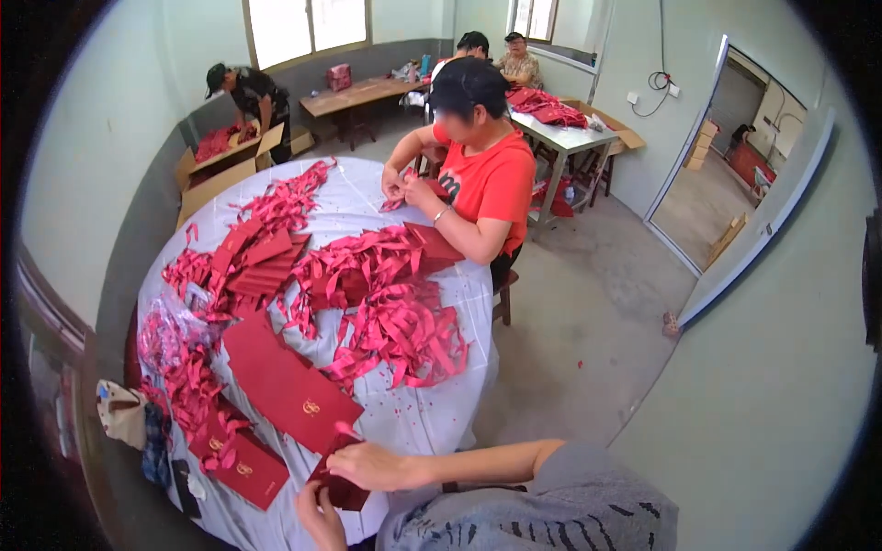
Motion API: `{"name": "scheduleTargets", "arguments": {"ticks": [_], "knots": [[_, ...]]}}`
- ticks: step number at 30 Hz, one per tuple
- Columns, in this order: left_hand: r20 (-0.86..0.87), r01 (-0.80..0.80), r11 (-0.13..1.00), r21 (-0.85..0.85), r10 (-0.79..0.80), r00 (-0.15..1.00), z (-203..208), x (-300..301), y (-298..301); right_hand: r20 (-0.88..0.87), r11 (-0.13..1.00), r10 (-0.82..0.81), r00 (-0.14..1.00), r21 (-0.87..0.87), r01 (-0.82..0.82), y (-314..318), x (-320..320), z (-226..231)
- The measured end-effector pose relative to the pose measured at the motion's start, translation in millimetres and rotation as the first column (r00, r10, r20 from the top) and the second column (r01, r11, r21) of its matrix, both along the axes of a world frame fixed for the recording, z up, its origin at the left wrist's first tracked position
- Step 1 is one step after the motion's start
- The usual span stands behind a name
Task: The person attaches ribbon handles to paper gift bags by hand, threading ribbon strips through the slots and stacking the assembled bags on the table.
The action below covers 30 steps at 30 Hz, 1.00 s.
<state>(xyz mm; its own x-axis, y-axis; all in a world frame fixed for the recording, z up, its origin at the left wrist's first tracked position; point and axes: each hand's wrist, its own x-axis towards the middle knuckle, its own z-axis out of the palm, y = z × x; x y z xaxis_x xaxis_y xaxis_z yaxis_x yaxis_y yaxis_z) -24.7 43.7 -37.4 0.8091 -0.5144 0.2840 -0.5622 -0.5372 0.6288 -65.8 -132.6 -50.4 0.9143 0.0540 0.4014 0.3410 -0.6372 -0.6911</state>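
Observation:
At the table's near edge my right hand [369,466] pinches the upper part of a dark red paper bag [352,496], with a short pink ribbon end sticking up beside the fingers. My left hand [320,516] grips the same bag by its lower left edge, fingers curled round it. Just beyond lies a stack of flat red paper bags [289,390] with a gold emblem. More flat bags [246,473] rest to the left, partly under loose ribbon. A heap of red ribbons [404,335] spreads over the middle of the white-covered table [413,409].
Across the table a person in a red shirt [491,174] handles red ribbon. A clear plastic bag [175,323] lies at the left. Farther back are an open cardboard box [225,179], a wooden table [367,95], a metal-legged table [574,138] and an open door [772,230].

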Motion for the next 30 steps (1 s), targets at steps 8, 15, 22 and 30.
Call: {"name": "scheduleTargets", "arguments": {"ticks": [8, 15, 22, 30], "knots": [[-0.390, 0.048, 0.997, -0.055, -0.066, 0.919, -18, 26, -5, -0.138, 0.973, -0.158, 0.978, 0.145, 0.178, -17, -1, -6], [-0.718, -0.084, 0.947, -0.310, -0.175, 0.673, 17, 34, -10, -0.166, 0.878, -0.178, 0.970, 0.418, 0.233, -47, -7, 62], [-0.799, -0.162, 0.884, -0.439, -0.302, 0.520, 20, 21, -1, -0.222, 0.957, 0.000, 0.975, 0.284, 0.064, -13, -7, 48], [-0.784, -0.172, 0.864, -0.473, -0.323, 0.531, 19, 22, 0, -0.202, 1.000, 0.000, 0.979, 0.017, 0.003, -9, -1, 50]]}}
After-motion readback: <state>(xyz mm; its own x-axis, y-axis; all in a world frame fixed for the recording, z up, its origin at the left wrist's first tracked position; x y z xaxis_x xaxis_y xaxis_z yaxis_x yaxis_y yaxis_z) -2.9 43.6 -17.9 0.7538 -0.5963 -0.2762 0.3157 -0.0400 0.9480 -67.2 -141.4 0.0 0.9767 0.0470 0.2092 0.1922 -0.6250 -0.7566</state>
